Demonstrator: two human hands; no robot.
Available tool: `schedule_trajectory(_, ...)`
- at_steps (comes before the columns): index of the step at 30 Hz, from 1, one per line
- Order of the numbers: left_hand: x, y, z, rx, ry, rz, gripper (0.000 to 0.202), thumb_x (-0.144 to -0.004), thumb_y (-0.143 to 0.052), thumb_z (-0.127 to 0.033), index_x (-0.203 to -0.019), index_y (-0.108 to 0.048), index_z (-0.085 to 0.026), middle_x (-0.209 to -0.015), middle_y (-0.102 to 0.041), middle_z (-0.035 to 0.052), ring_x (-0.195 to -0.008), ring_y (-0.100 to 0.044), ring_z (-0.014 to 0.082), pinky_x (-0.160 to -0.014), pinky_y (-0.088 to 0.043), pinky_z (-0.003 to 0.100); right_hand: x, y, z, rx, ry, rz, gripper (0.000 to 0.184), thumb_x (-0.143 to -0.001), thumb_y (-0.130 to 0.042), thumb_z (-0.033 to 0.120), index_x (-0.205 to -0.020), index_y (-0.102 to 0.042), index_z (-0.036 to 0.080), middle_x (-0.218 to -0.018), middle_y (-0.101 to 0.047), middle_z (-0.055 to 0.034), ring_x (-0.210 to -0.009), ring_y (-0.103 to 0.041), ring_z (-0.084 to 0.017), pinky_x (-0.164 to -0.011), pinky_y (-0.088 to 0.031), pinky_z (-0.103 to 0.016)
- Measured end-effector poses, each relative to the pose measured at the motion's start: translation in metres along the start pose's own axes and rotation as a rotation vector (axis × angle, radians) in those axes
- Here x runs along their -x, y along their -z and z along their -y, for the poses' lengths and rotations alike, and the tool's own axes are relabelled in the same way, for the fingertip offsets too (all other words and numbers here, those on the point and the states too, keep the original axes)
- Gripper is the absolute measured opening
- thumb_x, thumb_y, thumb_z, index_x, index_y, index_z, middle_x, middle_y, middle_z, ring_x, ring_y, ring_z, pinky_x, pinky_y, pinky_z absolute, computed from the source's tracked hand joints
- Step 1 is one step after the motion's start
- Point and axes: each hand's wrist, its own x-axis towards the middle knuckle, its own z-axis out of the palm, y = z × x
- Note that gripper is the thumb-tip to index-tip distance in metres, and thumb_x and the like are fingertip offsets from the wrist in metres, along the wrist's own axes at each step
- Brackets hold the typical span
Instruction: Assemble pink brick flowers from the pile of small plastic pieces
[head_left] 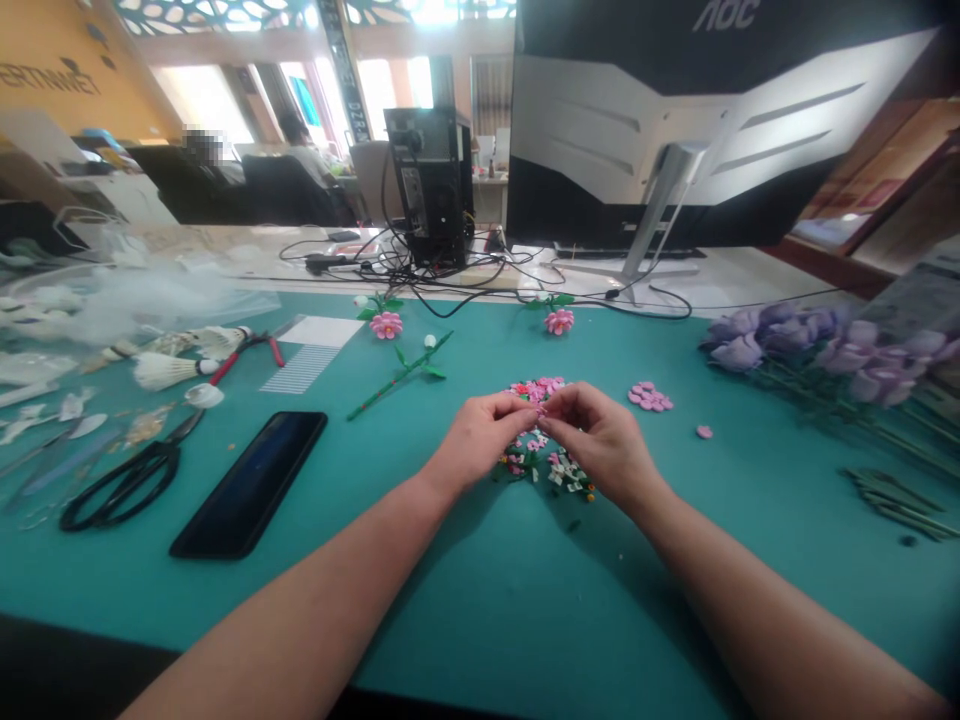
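My left hand (487,428) and my right hand (596,435) meet at the fingertips above the green mat (510,590). Both pinch a tiny pink piece (540,410), mostly hidden by the fingers. Under and around them lies a pile of small building-brick parts (536,390), pink, red, white and green. More white and green pieces (568,473) lie below the right hand. To the right sit a cluster of round pink pieces (650,397) and one single pink piece (704,432). Pink brick flowers (386,325) and a green stem (401,375) with a white bud lie farther back.
A black phone (251,485), black scissors (142,475), red-handled pliers (244,355) and shuttlecocks (172,370) lie left. Purple flowers (810,345) and green stems (900,500) are at right. Behind stand a monitor (585,110), a computer tower (431,185) and tangled cables. People sit beyond.
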Motion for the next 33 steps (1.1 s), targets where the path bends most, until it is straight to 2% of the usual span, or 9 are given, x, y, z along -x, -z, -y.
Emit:
schedule_trajectory(6, -0.001, 0.0007, 0.0023, -0.051, -0.018, -0.009, 0.03, -0.08, -0.061, -0.043, -0.088, -0.072, -0.015, -0.08, -0.066, 0.0025, -0.073, -0.053, 0.014, -0.069, -0.039, 0.027, -0.0007, -0.0005, -0.0022, -0.03, -0.012, -0.008, 0.015, -0.078, -0.066, 0.033, -0.083, -0.058, 0.02, -0.075, -0.062, -0.0009, -0.066, -0.056, -0.014, -0.061, -0.046, -0.027)
schedule_trajectory(11, 0.0003, 0.0005, -0.0021, -0.148, -0.021, -0.009, 0.028, -0.082, -0.058, -0.039, -0.089, -0.071, -0.015, -0.077, -0.065, 0.0022, -0.071, -0.053, 0.0144, -0.067, -0.039, 0.027, -0.0008, 0.0008, -0.002, -0.015, -0.025, -0.015, 0.015, -0.076, -0.067, 0.03, -0.082, -0.058, 0.021, -0.073, -0.062, -0.0002, -0.065, -0.056, -0.014, -0.059, -0.045, -0.026)
schedule_trajectory(18, 0.0018, 0.0, -0.0062, -0.204, -0.099, -0.015, 0.024, -0.084, -0.057, -0.035, -0.089, -0.072, -0.016, -0.086, -0.068, 0.0032, -0.082, -0.057, 0.0162, -0.075, -0.042, 0.027, -0.0012, 0.0026, 0.0004, 0.033, -0.02, -0.014, 0.013, -0.076, -0.067, 0.029, -0.08, -0.058, 0.02, -0.072, -0.063, 0.0, -0.065, -0.057, -0.014, -0.06, -0.046, -0.027)
schedule_trajectory(29, 0.0047, -0.0033, -0.0065, -0.257, -0.122, -0.054, 0.021, -0.085, -0.057, -0.031, -0.088, -0.072, -0.017, -0.082, -0.067, 0.0025, -0.077, -0.057, 0.0146, -0.07, -0.042, 0.026, -0.0012, 0.0039, 0.0014, 0.058, -0.022, -0.013, 0.012, -0.077, -0.067, 0.028, -0.082, -0.06, 0.02, -0.074, -0.064, -0.0004, -0.066, -0.058, -0.014, -0.06, -0.045, -0.027)
schedule_trajectory(33, 0.0054, -0.0043, -0.0065, -0.295, -0.18, -0.06, 0.021, -0.086, -0.056, -0.031, -0.089, -0.071, -0.017, -0.082, -0.066, 0.0022, -0.078, -0.057, 0.0148, -0.071, -0.042, 0.026, -0.0017, 0.0058, 0.003, 0.078, -0.017, -0.006, 0.012, -0.076, -0.067, 0.028, -0.081, -0.059, 0.02, -0.072, -0.063, 0.0005, -0.064, -0.056, -0.013, -0.058, -0.043, -0.026)
